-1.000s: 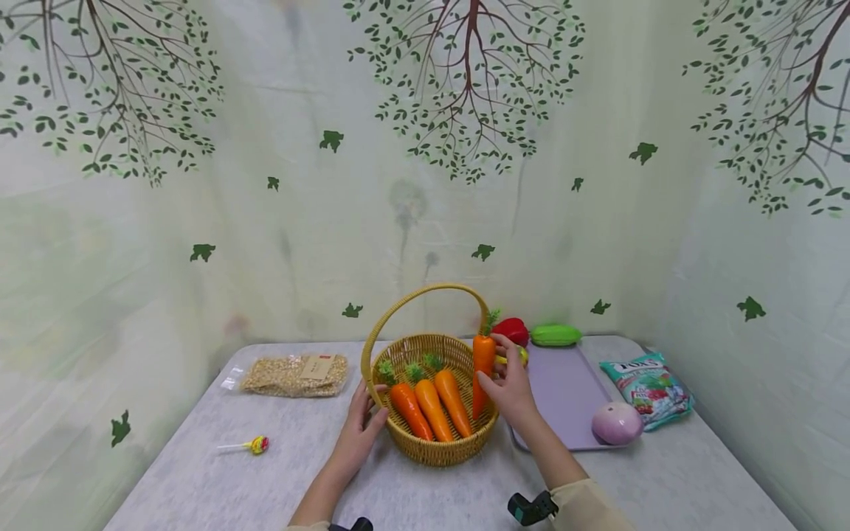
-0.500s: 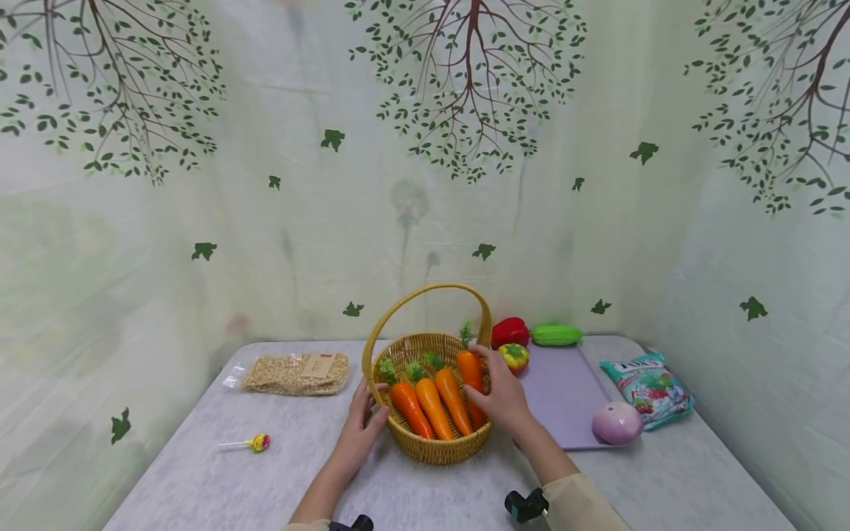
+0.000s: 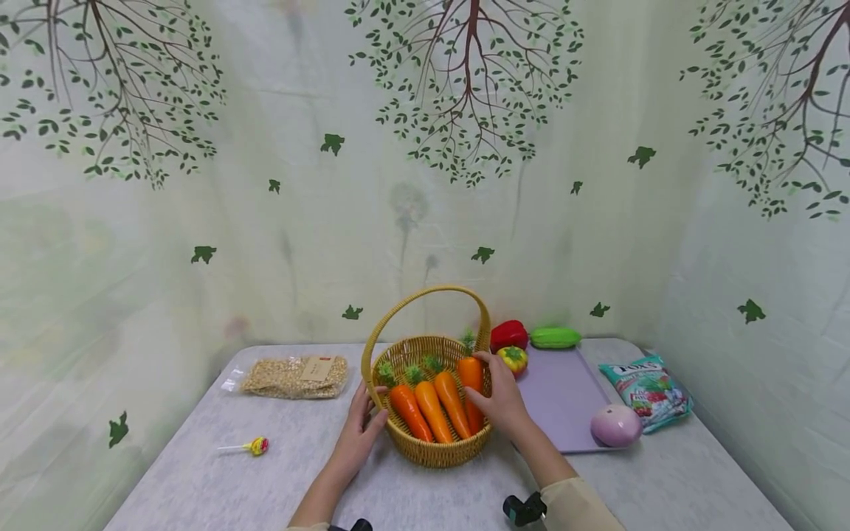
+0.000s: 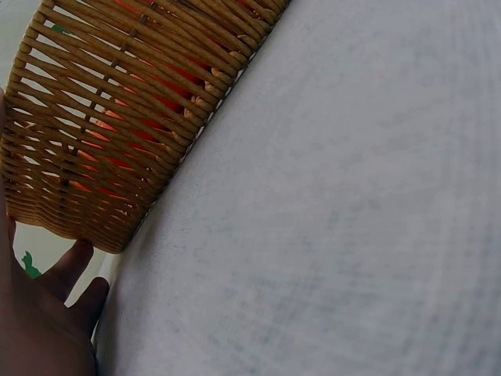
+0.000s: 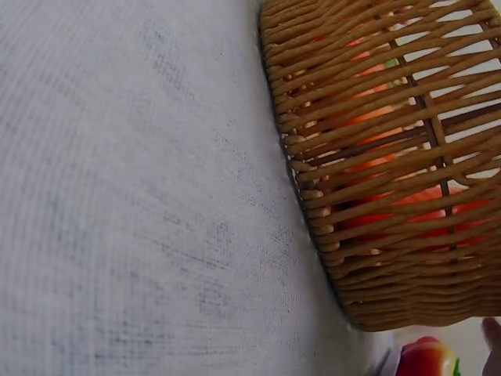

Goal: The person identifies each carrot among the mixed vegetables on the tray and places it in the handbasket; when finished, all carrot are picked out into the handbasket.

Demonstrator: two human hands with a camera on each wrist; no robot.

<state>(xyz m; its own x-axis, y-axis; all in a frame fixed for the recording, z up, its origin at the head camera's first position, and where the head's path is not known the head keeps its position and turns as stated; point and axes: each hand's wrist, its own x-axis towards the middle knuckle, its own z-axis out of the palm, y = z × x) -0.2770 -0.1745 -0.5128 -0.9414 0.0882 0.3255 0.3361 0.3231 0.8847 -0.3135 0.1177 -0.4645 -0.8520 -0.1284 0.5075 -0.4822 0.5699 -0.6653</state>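
A round wicker basket (image 3: pixel 434 456) with a tall arched handle stands on the table. Three orange carrots (image 3: pixel 433 413) lie side by side in it, with green tops toward the back. My left hand (image 3: pixel 358 431) holds the basket's left side, by the handle's foot; in the left wrist view, its fingers (image 4: pixel 69 270) lie against the woven wall. At the right inside edge my right hand (image 3: pixel 501 398) grips another carrot (image 3: pixel 471 372), its thumb across the front. That carrot's lower end is inside the basket. Most of the right hand is outside the right wrist view.
Right of the basket lies a lilac tray (image 3: pixel 564 398) with a purple onion (image 3: pixel 616 425). A red pepper (image 3: pixel 509 335), a yellow-red pepper (image 3: pixel 513 360) and a green cucumber-like vegetable (image 3: pixel 555 338) sit behind. A candy bag (image 3: pixel 647 392), grain bag (image 3: pixel 295 377) and lollipop (image 3: pixel 257 445) flank them.
My right hand has moved left and lowered its carrot from the basket's right rim down in beside the other carrots. The left hand has stayed on the basket.
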